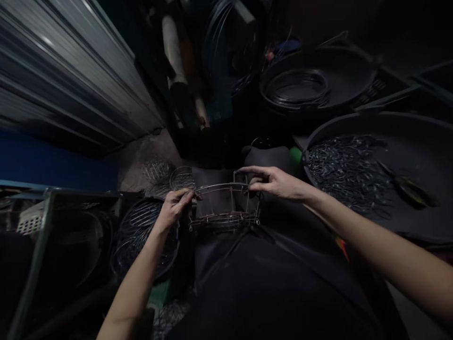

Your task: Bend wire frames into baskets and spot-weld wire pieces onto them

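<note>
A round wire frame (pixel 231 217) with upright wires and small loops along its lower ring rests over my dark-clothed lap. Its left side is pinched between the thumb and fingers of my left hand (pixel 176 204). At the upper right of the frame, my right hand (pixel 267 181) grips the wire near a small rectangular loop, its index finger stretched along the top. Both hands are closed on the same wire frame.
On the right, a wide dark basin (pixel 421 174) holds many small metal pieces (pixel 347 165) and pliers (pixel 412 191). Behind it, another basin (pixel 350 71) holds coiled wire (pixel 297 87). A container of wire parts (pixel 145 231) stands at left, beside a metal rack (pixel 46 226).
</note>
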### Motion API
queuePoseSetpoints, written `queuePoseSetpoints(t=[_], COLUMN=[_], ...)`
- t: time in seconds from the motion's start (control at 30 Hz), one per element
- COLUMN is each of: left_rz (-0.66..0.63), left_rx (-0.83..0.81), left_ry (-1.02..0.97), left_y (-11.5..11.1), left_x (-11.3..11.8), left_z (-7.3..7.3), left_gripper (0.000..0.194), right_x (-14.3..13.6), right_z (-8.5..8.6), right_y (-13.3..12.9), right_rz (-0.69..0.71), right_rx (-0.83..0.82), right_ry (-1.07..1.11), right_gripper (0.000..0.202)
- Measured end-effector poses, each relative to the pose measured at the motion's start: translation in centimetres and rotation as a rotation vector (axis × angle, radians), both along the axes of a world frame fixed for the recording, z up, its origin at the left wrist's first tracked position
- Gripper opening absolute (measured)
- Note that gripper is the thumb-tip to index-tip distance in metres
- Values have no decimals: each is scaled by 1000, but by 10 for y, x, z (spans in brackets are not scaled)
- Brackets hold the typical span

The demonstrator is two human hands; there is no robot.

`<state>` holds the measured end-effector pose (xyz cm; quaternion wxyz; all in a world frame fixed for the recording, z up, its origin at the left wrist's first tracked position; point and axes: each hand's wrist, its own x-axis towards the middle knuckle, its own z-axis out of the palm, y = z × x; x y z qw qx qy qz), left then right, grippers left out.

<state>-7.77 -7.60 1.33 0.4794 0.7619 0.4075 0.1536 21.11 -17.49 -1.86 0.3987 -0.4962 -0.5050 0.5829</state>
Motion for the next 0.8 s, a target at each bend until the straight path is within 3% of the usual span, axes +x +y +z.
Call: queuePoseSetpoints(t=[0.17,0.33,0.57,0.8], left_rz=[274,551,661,687], left_rx=[-23,-126,-198,-352], left_ry=[-173,-396,-433,-436], left_y=[5,14,24,59], left_x=[-25,-39,-46,-45], left_z=[-19,-37,-56,-87], left_gripper=[43,41,42,39], right_x=[-15,-20,-30,-41], right_z=[3,-13,-36,-57], right_y=[18,22,37,71], right_rz=[-78,-73,-88,-145], right_rx=[78,87,-24,-48], right_ry=[17,-27,43,162], right_gripper=[60,41,36,31])
